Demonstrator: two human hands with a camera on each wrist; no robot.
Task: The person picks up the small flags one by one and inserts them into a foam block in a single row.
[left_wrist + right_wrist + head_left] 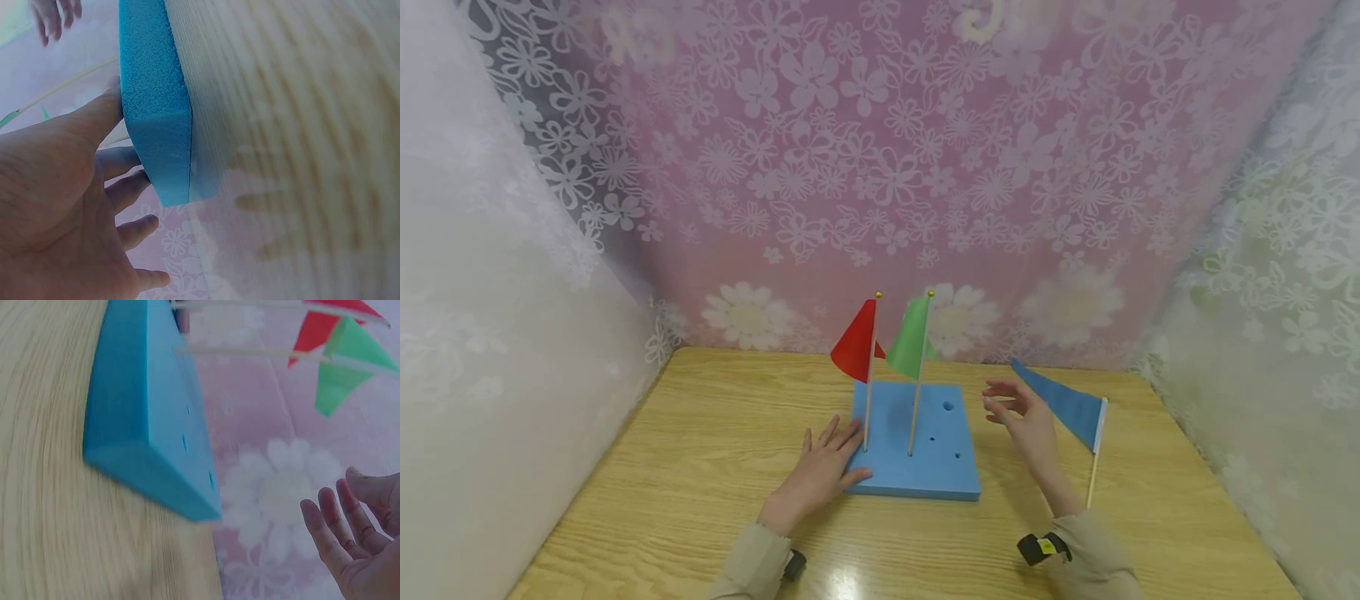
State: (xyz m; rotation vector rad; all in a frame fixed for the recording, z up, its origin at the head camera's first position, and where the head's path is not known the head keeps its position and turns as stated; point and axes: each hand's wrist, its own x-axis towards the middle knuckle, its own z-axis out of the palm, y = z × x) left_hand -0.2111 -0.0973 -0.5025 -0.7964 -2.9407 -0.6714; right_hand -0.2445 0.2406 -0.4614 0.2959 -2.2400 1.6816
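Note:
A blue foam block lies on the table with a red flag and a green flag standing upright in it. Several holes show in its top, right of the green flag. My left hand rests on the block's left edge, its fingers spread; the left wrist view shows the thumb and fingers along the foam's edge. Raised over the table to the right of the block, my right hand has loosely bent fingers with nothing between them. A blue flag on a stick lies just right of that hand, which partly overlaps it.
The wooden table carries the block. Behind it hangs a pink flowered cloth, with pale cloth walls to the left and right. Dark bands with small devices sit at both wrists.

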